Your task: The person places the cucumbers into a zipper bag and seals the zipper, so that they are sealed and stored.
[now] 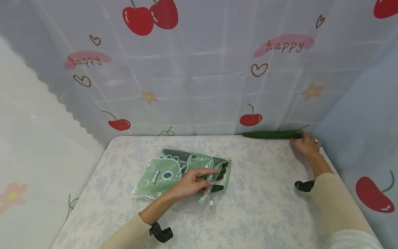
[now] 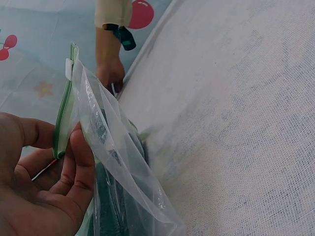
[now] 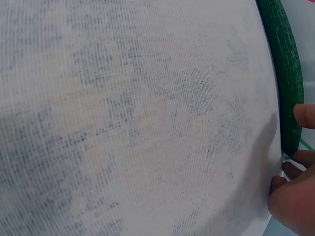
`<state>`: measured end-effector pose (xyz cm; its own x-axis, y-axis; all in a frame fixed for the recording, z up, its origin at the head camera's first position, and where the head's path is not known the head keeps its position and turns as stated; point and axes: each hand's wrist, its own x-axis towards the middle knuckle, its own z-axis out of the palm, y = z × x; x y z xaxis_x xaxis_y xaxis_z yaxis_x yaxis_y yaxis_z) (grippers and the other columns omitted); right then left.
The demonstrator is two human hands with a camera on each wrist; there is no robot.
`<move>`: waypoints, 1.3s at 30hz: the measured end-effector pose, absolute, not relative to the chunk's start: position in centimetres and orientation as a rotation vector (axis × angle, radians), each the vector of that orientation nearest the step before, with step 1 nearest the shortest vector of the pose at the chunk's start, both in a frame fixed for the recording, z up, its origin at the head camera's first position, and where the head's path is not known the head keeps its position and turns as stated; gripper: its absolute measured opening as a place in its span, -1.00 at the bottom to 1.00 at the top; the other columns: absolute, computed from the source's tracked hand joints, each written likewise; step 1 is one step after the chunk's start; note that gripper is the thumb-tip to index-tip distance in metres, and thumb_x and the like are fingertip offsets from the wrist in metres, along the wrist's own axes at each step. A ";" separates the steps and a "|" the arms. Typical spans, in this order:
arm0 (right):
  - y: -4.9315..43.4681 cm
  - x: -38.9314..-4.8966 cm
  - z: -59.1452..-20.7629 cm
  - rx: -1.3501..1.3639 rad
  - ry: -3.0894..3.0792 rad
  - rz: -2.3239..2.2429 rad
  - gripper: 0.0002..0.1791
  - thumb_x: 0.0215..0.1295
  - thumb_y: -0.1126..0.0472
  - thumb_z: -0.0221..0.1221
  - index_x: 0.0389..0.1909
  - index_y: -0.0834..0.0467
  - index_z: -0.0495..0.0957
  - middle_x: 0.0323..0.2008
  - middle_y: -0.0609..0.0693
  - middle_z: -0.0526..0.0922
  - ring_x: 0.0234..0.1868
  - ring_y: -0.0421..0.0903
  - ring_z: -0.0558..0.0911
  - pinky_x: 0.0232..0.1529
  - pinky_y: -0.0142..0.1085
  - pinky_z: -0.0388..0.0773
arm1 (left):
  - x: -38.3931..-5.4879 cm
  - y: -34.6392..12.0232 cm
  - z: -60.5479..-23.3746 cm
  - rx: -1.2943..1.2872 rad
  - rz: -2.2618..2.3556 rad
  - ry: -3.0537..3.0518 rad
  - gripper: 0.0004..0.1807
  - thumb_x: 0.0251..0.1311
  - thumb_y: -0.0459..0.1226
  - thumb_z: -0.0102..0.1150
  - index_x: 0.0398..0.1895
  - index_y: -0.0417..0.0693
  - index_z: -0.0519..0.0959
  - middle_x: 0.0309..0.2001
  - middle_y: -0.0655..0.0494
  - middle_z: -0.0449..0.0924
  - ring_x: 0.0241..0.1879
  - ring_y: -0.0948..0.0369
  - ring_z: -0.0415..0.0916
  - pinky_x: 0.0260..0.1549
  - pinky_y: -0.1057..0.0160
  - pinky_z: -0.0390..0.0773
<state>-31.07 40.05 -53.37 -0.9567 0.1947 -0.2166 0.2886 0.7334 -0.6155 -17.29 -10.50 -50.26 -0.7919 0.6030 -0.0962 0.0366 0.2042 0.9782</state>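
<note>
A clear zip bag [image 1: 146, 181] printed with green cartoon monsters lies mid-table, with several dark green cucumbers [image 1: 216, 188] inside. At its mouth, my left hand [image 1: 188, 184] holds the lip between thumb and fingers. The green zip strip [image 2: 63, 115] with its white slider [image 2: 69, 69] shows up close in the left wrist view. Along the table's back edge lies one more long cucumber [image 1: 270, 135]. Its right end is gripped by my right hand [image 1: 308, 146]; in the right wrist view the thumb [image 3: 306, 116] lies against its side and a fingertip meets its tip.
A patterned cloth covers the table [image 1: 258, 207]. Behind it hangs a curtain [image 1: 202, 79] with cherries and lettering, and more sheeting rises at the left and right sides. Each wrist wears a black camera mount [image 1: 161, 233].
</note>
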 end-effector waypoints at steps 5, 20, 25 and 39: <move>39.7 -30.7 -54.2 0.478 2.879 -1.157 -0.07 0.62 -0.19 -0.01 0.59 0.52 0.10 0.45 0.63 0.24 0.46 0.60 0.18 0.48 0.47 -0.03 | -17.2 -10.4 -50.2 0.597 1.620 2.025 -0.47 0.56 -0.39 0.11 0.56 -0.12 0.48 0.50 -0.13 0.53 -0.38 0.29 0.63 -0.27 0.15 0.75; 39.4 -24.3 -53.4 0.158 2.976 -1.178 -0.36 0.55 -0.08 0.28 0.28 0.40 0.54 0.31 0.50 0.49 0.33 0.52 0.44 0.21 0.36 0.46 | -17.3 -10.7 -50.3 0.569 1.639 2.001 -0.48 0.59 -0.37 0.10 0.56 -0.06 0.48 0.20 -0.38 0.64 -0.37 0.33 0.64 -0.23 0.10 0.77; 38.0 -21.1 -52.8 0.133 3.000 -1.191 -0.41 0.48 -0.18 0.34 0.19 0.25 0.61 0.22 0.33 0.61 0.10 0.08 0.68 -0.04 -0.08 0.65 | -17.2 -10.6 -50.2 0.591 1.638 1.999 -0.46 0.57 -0.38 0.12 0.57 -0.08 0.47 0.35 -0.32 0.59 -0.38 0.31 0.63 -0.23 0.07 0.78; 36.6 -14.8 -52.3 0.068 1.862 -2.417 -0.87 0.53 0.46 0.20 -0.09 0.18 0.61 -0.16 -0.06 0.81 -0.13 -0.09 0.90 0.05 -0.30 0.77 | -17.1 -10.7 -50.3 0.630 1.572 2.045 -0.36 0.46 -0.34 0.27 0.59 0.01 0.46 -0.03 -0.44 0.76 -0.46 0.24 0.55 -0.50 0.40 0.38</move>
